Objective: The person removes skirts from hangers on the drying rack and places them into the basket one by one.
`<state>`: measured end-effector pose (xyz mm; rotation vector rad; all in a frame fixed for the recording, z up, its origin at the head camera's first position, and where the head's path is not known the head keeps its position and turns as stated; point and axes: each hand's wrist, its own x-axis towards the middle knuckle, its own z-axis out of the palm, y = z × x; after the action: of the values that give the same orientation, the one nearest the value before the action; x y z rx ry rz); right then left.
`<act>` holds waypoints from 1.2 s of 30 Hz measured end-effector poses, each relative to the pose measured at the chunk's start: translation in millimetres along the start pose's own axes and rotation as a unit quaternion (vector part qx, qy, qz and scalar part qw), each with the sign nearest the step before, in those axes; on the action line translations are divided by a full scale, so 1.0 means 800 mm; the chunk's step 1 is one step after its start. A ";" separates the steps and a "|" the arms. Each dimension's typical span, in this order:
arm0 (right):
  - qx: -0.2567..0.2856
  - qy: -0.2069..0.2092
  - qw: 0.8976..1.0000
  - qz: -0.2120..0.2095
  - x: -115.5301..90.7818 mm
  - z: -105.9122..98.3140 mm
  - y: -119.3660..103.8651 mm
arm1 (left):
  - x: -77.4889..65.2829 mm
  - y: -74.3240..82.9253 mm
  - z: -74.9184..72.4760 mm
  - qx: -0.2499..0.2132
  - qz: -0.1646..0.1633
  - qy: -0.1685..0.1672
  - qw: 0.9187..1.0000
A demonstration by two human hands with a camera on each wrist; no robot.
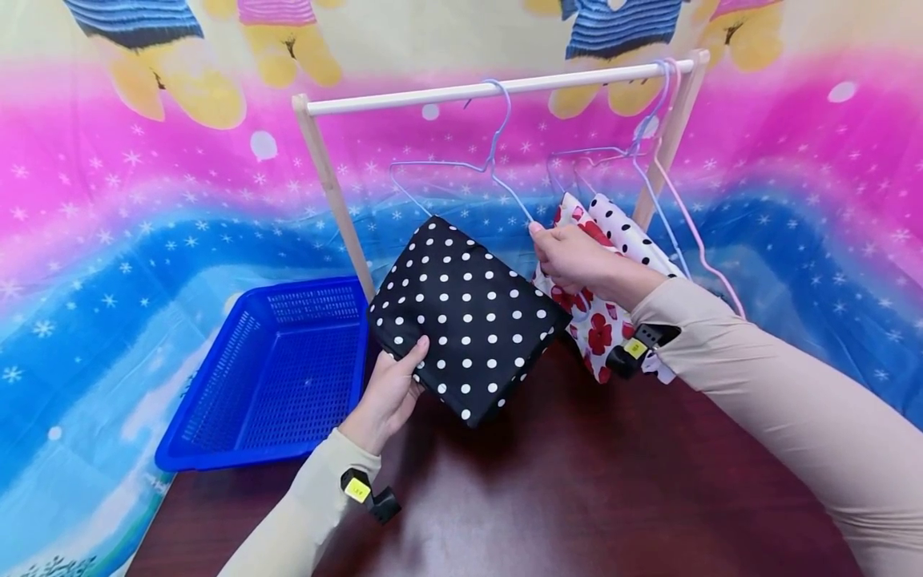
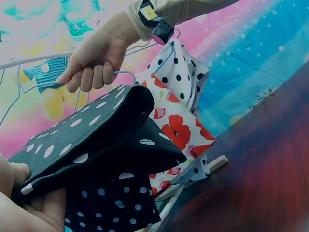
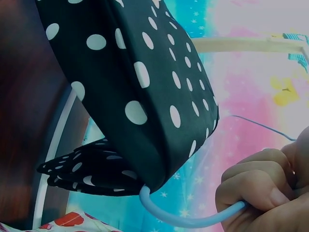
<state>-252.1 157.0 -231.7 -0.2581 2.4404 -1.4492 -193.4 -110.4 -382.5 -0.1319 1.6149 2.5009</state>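
Beige sleeves (image 1: 779,417) are seen nearest the head camera. By the left hand (image 1: 392,393), the lower left edge of a folded black cloth with white polka dots (image 1: 469,312) is pinched, the thumb laid on top and the fingers beneath. By the right hand (image 1: 577,256), the right arm of a light-blue wire hanger (image 1: 483,167) is clasped, the fingers curled round it. From inside the cloth's fold, the hanger's bent end is seen to emerge in the right wrist view; its hook is looped over the crossbar (image 1: 404,98) of a wooden rack. Near the rack's right post, a red-flowered white cloth (image 1: 598,332) and a black-dotted white cloth (image 1: 622,228) are hung on a second blue hanger (image 1: 594,150) and a pink hanger (image 1: 698,236). Beside the left post, a blue perforated plastic basket (image 1: 303,377) is placed. Below, a dark reddish-brown tabletop (image 1: 577,481) is shown.
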 end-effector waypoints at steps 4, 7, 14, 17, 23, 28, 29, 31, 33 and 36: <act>-0.002 -0.002 1.000 -0.002 -0.001 -0.001 0.000 | -0.003 0.002 0.000 0.009 0.002 -0.003 1.000; -0.008 -0.001 1.000 -0.001 -0.001 -0.002 0.001 | -0.005 0.004 -0.001 0.016 0.000 -0.005 1.000; -0.026 0.001 1.000 0.006 0.000 -0.006 0.002 | -0.010 0.006 -0.003 0.023 0.000 -0.008 1.000; -0.031 0.000 1.000 0.004 0.000 -0.008 0.002 | -0.011 0.006 -0.004 0.023 0.003 -0.011 1.000; -0.044 -0.002 0.999 -0.002 -0.001 -0.011 0.003 | -0.012 0.006 -0.006 0.030 0.005 -0.015 0.999; -0.051 -0.002 0.999 0.000 -0.003 -0.014 0.003 | -0.011 0.004 -0.008 0.038 0.008 -0.021 0.999; -0.053 -0.003 0.999 0.001 -0.003 -0.015 0.002 | -0.010 0.004 -0.009 0.039 0.009 -0.023 0.999; -0.056 -0.002 0.998 0.002 -0.003 -0.016 0.002 | -0.010 0.003 -0.010 0.041 0.009 -0.025 0.999; -0.060 -0.001 0.998 0.003 -0.003 -0.017 0.002 | -0.011 0.003 -0.011 0.042 0.009 -0.027 0.999; -0.065 0.001 0.998 0.001 -0.004 -0.018 0.002 | -0.011 0.003 -0.011 0.042 0.008 -0.026 0.999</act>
<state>-254.2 170.4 -226.3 -0.2826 2.5384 -1.2929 -185.4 -120.4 -383.1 -0.0434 1.7030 2.4213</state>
